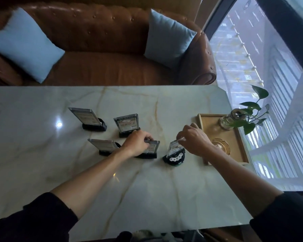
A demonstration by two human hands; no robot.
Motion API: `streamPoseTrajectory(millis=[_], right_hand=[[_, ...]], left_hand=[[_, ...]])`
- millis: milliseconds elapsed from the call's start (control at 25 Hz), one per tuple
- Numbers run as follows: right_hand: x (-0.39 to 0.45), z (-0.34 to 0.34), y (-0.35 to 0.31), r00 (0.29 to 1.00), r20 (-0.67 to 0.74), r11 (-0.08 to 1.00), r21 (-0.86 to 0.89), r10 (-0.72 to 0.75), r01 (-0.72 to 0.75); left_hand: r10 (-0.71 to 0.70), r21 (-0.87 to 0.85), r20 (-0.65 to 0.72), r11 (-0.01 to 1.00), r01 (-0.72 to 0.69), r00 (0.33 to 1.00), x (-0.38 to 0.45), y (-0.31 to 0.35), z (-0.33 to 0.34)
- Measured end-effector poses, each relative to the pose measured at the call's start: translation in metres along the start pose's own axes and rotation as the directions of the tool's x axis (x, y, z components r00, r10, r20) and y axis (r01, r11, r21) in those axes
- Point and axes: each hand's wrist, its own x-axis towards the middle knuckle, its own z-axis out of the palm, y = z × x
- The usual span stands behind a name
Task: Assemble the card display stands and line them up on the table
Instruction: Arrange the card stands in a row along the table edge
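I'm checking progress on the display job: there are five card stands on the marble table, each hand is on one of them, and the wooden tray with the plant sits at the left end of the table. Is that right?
Almost. The wooden tray with the plant sits at the right end of the table, by the window, not the left; the head view shows it. Five card stands and a hand on each are correct: left hand, right hand.

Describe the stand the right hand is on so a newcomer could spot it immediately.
Start at the wooden tray on the right side of the marble table. Just left of it, the right hand pinches the top of a card stand. Unlike the four other stands, its base is round with white markings.
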Motion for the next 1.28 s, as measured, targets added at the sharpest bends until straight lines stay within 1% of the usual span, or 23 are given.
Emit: streamPoseTrajectory(millis=[120,240,280,360,440,520,640,680,760,960,1080,1280], right_hand=[[-0.004,0.009,0.002,0.999,-0.039,0.998,0.056,0.021,-0.019],[-0.009,0.017,0.004,0.993,-0.119,1.0,-0.018,0.003,-0.005],[-0.01,0.02,0.007,0.993,-0.118,1.0,0.003,0.001,0.0],[-0.01,0.025,0.015,0.997,-0.072,0.991,0.136,0.007,0.003],[-0.01,0.031,0.023,1.0,-0.007,0.961,0.275,-0.018,0.019],[-0.01,0.036,0.028,0.999,0.041,0.931,0.365,-0.014,-0.002],[-0.001,0.035,0.038,0.994,0.031,0.885,0.454,0.104,-0.106],[0.004,0.031,0.045,0.993,0.017,0.875,0.471,0.117,-0.111],[0.015,0.015,0.057,0.996,0.002,0.888,0.453,0.086,-0.078],[0.061,-0.051,0.094,0.999,0.016,0.923,0.384,-0.043,0.033],[0.092,-0.093,0.122,0.994,-0.068,0.931,0.348,-0.09,0.109],[0.145,-0.156,0.185,0.986,-0.145,0.938,0.322,-0.085,0.128]], left_hand=[[0.005,-0.031,-0.013,1.0,-0.005,1.0,-0.003,0.0,0.005],[0.013,-0.114,-0.065,0.993,-0.021,0.998,-0.006,0.001,0.012],[0.001,-0.136,-0.076,0.991,-0.011,0.997,-0.006,0.002,0.013],[-0.018,-0.158,-0.089,0.987,0.004,0.996,-0.006,0.0,0.015],[-0.023,-0.157,-0.08,0.988,0.01,0.997,-0.005,-0.003,0.016],[-0.032,-0.144,-0.077,0.989,0.021,0.997,-0.003,-0.005,0.018],[-0.056,-0.172,-0.079,0.984,0.042,0.995,0.005,0.0,0.015],[-0.062,-0.185,-0.08,0.982,0.047,0.995,0.011,0.006,0.012],[-0.067,-0.198,-0.091,0.979,0.048,0.994,0.026,0.021,0.001],[-0.004,-0.189,-0.093,0.982,-0.014,0.996,0.08,0.064,-0.025],[0.021,-0.192,-0.134,0.98,-0.047,0.991,0.122,0.092,-0.041],[0.083,-0.191,-0.218,0.974,-0.126,0.972,0.195,0.134,-0.058]])
